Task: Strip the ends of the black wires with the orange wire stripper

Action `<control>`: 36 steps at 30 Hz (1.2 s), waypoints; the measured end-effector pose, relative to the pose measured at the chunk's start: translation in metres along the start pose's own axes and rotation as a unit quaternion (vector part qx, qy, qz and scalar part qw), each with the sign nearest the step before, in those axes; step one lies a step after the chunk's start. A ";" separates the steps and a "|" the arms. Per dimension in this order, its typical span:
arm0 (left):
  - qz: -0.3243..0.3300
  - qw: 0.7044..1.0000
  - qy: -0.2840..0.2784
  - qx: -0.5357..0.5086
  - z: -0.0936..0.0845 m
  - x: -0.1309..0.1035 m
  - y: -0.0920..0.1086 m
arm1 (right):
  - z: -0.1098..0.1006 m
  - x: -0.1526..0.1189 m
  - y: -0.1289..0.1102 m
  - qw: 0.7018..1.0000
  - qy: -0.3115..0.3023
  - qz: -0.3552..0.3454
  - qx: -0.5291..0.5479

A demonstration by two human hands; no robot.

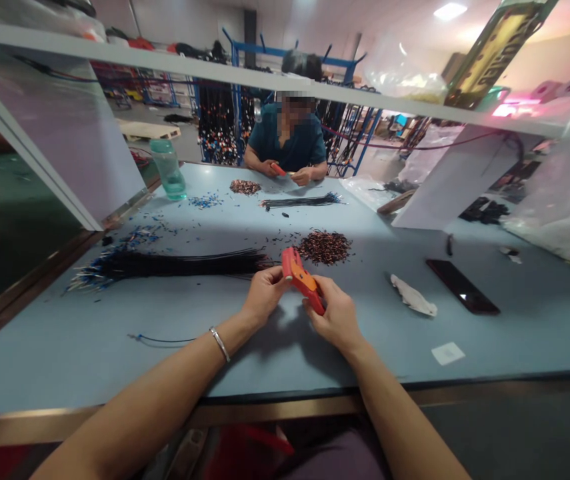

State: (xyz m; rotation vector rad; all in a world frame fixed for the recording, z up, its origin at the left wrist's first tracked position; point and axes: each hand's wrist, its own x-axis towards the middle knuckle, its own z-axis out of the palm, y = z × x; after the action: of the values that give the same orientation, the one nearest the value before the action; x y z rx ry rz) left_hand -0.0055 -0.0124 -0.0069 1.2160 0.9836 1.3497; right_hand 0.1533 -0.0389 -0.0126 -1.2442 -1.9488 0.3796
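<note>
My right hand point(335, 313) is closed around the handles of a red and orange wire stripper point(307, 283), which is tilted with its head up and to the left. At that head, the fingers of my left hand point(266, 293) are pinched together, touching or almost touching the jaws. A thin black wire point(167, 342) with a blue end passes behind my left forearm, in line with the pinch; its far end is hidden. Behind my left hand lies a thick bundle of black wires point(179, 263) with blue ends. Beyond the stripper sits a pile of small copper-and-black pieces point(325, 247).
Across the table point(285, 363), a co-worker point(287, 140) holds a red tool. A green bottle point(169, 170) stands far left. To the right lie a dark phone point(462, 287), crumpled white paper point(413, 297) and a white card point(448, 353). A shelf point(245, 75) crosses overhead.
</note>
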 end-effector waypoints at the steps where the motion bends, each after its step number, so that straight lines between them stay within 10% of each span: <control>1: -0.003 1.000 0.002 -0.007 0.000 -0.001 0.000 | 0.002 -0.001 0.001 1.000 -0.002 -0.011 -0.022; 13: -0.037 0.997 0.042 -0.048 0.001 -0.003 0.000 | 0.004 -0.003 0.002 0.994 0.019 -0.054 -0.095; 36: 0.036 0.998 -0.051 0.000 -0.008 -0.003 0.001 | 0.002 -0.002 0.008 0.992 0.005 -0.054 -0.110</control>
State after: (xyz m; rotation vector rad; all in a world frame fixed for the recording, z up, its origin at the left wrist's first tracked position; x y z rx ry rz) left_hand -0.0140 -0.0146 -0.0076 1.3188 0.8750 1.3286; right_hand 0.1577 -0.0368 -0.0194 -1.2659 -2.0824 0.1042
